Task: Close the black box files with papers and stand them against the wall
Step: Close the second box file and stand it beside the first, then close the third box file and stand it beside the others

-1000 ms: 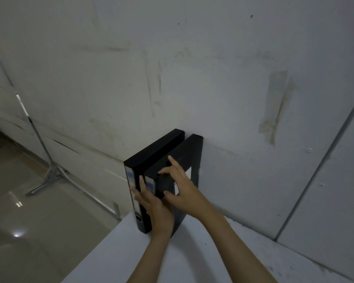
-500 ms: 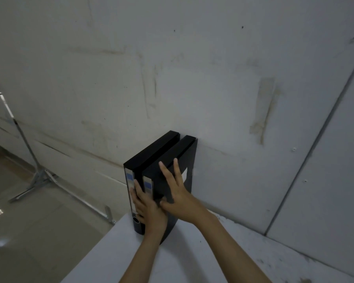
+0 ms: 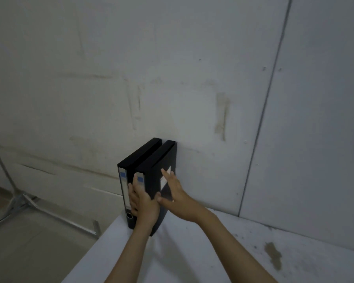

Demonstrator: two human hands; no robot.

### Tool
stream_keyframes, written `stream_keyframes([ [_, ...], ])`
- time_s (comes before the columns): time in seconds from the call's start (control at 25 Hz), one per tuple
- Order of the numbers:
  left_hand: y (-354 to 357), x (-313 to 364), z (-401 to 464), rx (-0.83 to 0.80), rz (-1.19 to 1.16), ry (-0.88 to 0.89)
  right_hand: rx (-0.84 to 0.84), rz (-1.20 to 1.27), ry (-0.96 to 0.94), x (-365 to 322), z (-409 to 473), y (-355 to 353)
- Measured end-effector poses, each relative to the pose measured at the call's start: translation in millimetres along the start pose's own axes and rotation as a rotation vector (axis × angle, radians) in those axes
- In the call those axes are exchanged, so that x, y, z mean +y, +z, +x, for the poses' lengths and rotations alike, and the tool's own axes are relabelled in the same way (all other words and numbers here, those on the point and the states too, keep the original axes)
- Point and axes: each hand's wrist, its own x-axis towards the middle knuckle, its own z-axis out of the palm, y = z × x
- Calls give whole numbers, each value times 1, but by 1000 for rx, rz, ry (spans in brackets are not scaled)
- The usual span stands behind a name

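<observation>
Far left of the frame: a metal stand [image 3: 14, 198] on the floor [image 3: 29, 242], well apart from the work and not involved.

Centre, slightly left: two black box files stand upright side by side at the back edge of the white table [image 3: 192, 252], rear ends touching the wall [image 3: 172, 68]. The left box file [image 3: 140, 155] sits near the table's left edge, label strip facing the camera. The right box file [image 3: 159, 160] is pressed against it, both look closed, no papers visible.

The left hand [image 3: 144, 203] lies flat on the two spines, fingers spread and straight, covering the lower part of the right file's spine; it grips nothing, only presses.

Just right of it, the right hand [image 3: 177, 196] rests flat on the right file's side face, fingers apart, partly over a white label [image 3: 166, 177]; also open, pushing not clamping.

Judgement: the step is squaring up the pair. To do it well, push the spines back evenly until both rear edges seat on the wall, while the right palm presses sideways to shut the gap between files. Keep pressure low on the files so the tops do not tip. Mind the left file near the table edge; don't shove leftward too hard. Let go slowly and check that they stand alone.
</observation>
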Motion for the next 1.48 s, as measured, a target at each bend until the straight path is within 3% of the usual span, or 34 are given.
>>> stream_keyframes([
  [0.2,17,10,-63,-235,139,15,48,-40,220,46,-115,-30],
  [0.44,106,4,-201,-697,338,27,41,14,655,115,-308,-91],
  [0.68,192,-2,-370,-1174,420,199,261,-15,837,156,-507,-132],
  [0.84,214,-23,-456,-1378,462,233,344,17,1000,177,-611,-122],
  [0.96,216,-44,-493,-1443,571,294,326,45,1124,189,-657,-97],
  [1.16,227,-48,-509,-1404,706,433,439,93,1160,205,-684,-75],
  [1.28,241,-48,-507,-1403,721,464,449,-14,1179,222,-691,-70],
  [1.48,253,-52,-506,-1402,719,473,682,-153,1133,237,-689,-57],
])
